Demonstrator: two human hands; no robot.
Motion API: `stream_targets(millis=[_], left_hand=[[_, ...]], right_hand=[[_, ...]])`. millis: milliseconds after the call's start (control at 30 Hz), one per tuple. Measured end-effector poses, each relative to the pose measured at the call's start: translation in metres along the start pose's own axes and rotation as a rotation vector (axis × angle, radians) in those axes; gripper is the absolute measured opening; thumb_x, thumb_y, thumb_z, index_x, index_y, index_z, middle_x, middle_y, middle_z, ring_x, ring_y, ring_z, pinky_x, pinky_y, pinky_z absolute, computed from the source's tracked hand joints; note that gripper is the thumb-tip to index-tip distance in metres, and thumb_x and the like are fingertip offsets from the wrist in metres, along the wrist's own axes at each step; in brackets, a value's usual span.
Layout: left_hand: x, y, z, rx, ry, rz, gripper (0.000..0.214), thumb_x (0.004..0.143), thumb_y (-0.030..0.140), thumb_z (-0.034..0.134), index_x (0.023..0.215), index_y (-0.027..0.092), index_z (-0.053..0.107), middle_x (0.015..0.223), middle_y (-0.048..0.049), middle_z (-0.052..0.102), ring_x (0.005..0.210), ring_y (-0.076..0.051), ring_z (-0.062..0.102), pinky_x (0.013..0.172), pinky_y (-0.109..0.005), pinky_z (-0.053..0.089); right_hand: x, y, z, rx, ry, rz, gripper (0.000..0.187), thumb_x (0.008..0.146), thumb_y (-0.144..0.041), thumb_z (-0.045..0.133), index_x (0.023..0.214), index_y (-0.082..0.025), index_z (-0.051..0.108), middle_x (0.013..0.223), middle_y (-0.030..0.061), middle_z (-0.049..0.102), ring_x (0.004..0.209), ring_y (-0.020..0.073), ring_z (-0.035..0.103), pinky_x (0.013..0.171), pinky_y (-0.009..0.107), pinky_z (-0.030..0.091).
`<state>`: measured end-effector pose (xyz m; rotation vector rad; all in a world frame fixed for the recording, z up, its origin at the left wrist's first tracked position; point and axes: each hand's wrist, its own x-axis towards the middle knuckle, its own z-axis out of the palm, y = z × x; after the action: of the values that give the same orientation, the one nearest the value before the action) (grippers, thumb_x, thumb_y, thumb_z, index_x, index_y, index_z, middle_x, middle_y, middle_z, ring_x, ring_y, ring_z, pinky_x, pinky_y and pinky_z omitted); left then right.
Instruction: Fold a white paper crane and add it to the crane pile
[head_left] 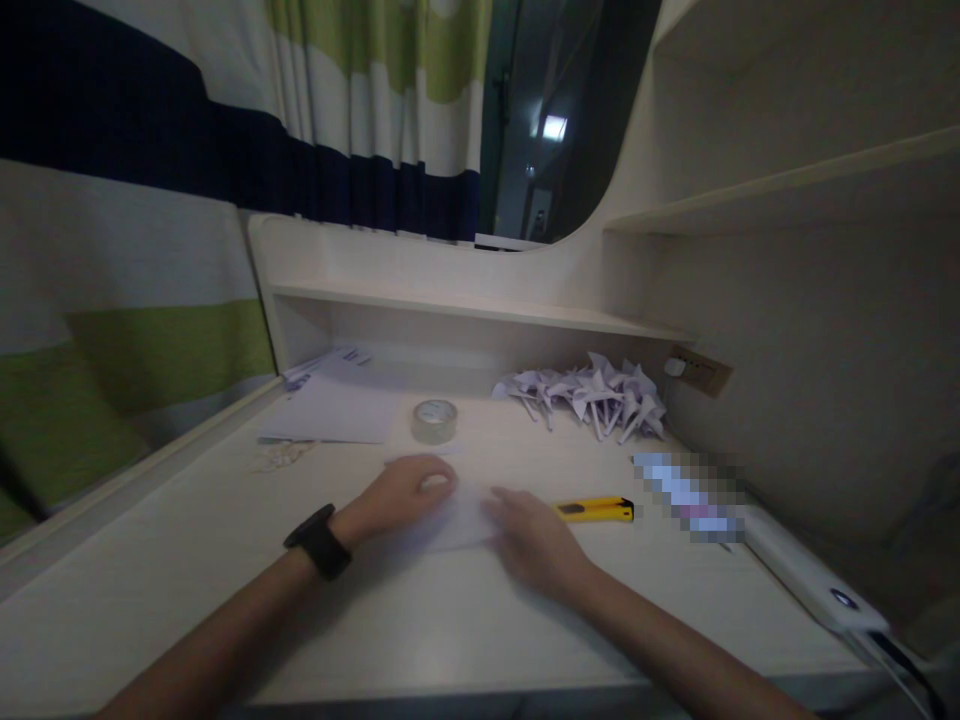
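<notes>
A small white sheet of paper [461, 520] lies flat on the desk [225, 560] between my hands. My left hand [401, 495], with a black watch on its wrist, rests palm down on the sheet's left part, fingers curled over the paper. My right hand [536, 545] lies on the sheet's right edge, fingers stretched flat and pressing it down. Neither hand lifts the paper off the desk.
A roll of clear tape [434, 420] stands behind the hands. A yellow utility knife [596, 510] lies just right of my right hand. Folded paper pinwheels [592, 395] are heaped at the back right, loose sheets [330, 405] at the back left, a white power bank [814, 580] at the right edge.
</notes>
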<state>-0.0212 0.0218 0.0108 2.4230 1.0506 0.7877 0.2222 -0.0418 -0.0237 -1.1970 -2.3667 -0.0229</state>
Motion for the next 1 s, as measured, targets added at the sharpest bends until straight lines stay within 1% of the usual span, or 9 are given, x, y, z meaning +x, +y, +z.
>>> stream_targets(millis=[100,167,200,300,400,567,733,833,1000], left_hand=[[0.002,0.005,0.026,0.245,-0.036,0.159,0.036,0.097,0.035,0.039,0.119,0.018,0.062,0.127,-0.0111,0.061,0.12,-0.027,0.052,0.103,-0.043,0.037],[0.001,0.011,0.038,0.344,-0.048,0.202,0.038,0.099,0.033,0.034,0.127,0.021,0.056,0.137,-0.0092,0.053,0.129,-0.028,0.043,0.106,-0.049,0.031],[0.001,0.014,0.042,0.378,-0.059,0.214,0.038,0.099,0.033,0.032,0.129,0.023,0.055,0.138,-0.0079,0.052,0.13,-0.029,0.042,0.106,-0.051,0.029],[-0.002,0.019,0.051,0.422,-0.059,0.231,0.036,0.1,0.032,0.031,0.124,0.025,0.057,0.133,-0.0064,0.056,0.126,-0.029,0.045,0.104,-0.053,0.03],[-0.004,0.02,0.054,0.398,-0.028,0.248,0.034,0.1,0.03,0.032,0.117,0.022,0.059,0.121,-0.0078,0.062,0.116,-0.025,0.052,0.099,-0.048,0.036],[-0.005,0.022,0.051,0.362,0.006,0.256,0.028,0.099,0.03,0.034,0.108,0.019,0.058,0.107,-0.0087,0.063,0.103,-0.023,0.056,0.092,-0.042,0.041],[-0.006,0.026,0.048,0.378,-0.003,0.273,0.024,0.098,0.032,0.04,0.111,0.017,0.054,0.109,-0.0097,0.059,0.106,-0.025,0.052,0.094,-0.043,0.04],[-0.006,0.026,0.047,0.379,-0.015,0.28,0.024,0.097,0.034,0.043,0.111,0.018,0.054,0.11,-0.0096,0.058,0.105,-0.026,0.051,0.093,-0.044,0.04],[-0.005,0.024,0.047,0.389,-0.033,0.283,0.023,0.096,0.036,0.044,0.108,0.019,0.054,0.107,-0.0093,0.056,0.102,-0.026,0.05,0.09,-0.043,0.04]], right_hand=[[-0.001,0.01,-0.014,0.06,-0.038,-0.04,0.048,0.075,-0.02,0.065,0.123,-0.017,0.061,0.124,0.0145,0.062,0.113,0.027,0.055,0.099,0.044,0.043],[-0.006,0.027,-0.027,0.101,-0.077,-0.074,0.044,0.076,-0.021,0.065,0.119,-0.018,0.064,0.123,0.0134,0.062,0.116,0.0263,0.053,0.1,0.043,0.042],[-0.01,0.038,-0.033,0.105,-0.082,-0.055,0.039,0.077,-0.021,0.064,0.116,-0.018,0.065,0.123,0.0131,0.062,0.117,0.0261,0.053,0.1,0.043,0.042],[-0.027,0.07,-0.048,0.079,-0.073,0.066,0.038,0.077,-0.025,0.067,0.114,-0.018,0.067,0.12,0.0146,0.063,0.114,0.0279,0.054,0.097,0.045,0.044],[-0.041,0.088,-0.053,0.089,-0.059,0.15,0.035,0.079,-0.028,0.067,0.113,-0.019,0.068,0.116,0.0138,0.064,0.109,0.0274,0.056,0.096,0.044,0.044],[-0.048,0.088,-0.049,0.077,-0.072,0.213,0.025,0.084,-0.027,0.062,0.107,-0.022,0.071,0.102,0.0102,0.065,0.096,0.0234,0.059,0.086,0.037,0.046],[-0.051,0.088,-0.048,0.044,-0.02,0.276,0.028,0.083,-0.025,0.063,0.11,-0.02,0.07,0.097,0.0102,0.063,0.091,0.0228,0.057,0.081,0.035,0.046],[-0.051,0.085,-0.049,0.061,-0.018,0.252,0.029,0.083,-0.024,0.063,0.111,-0.022,0.07,0.097,0.0093,0.061,0.09,0.0218,0.057,0.08,0.033,0.045],[-0.045,0.064,-0.052,0.073,-0.068,0.202,0.025,0.085,-0.027,0.062,0.109,-0.023,0.071,0.097,0.0088,0.06,0.091,0.0211,0.056,0.08,0.032,0.044]])
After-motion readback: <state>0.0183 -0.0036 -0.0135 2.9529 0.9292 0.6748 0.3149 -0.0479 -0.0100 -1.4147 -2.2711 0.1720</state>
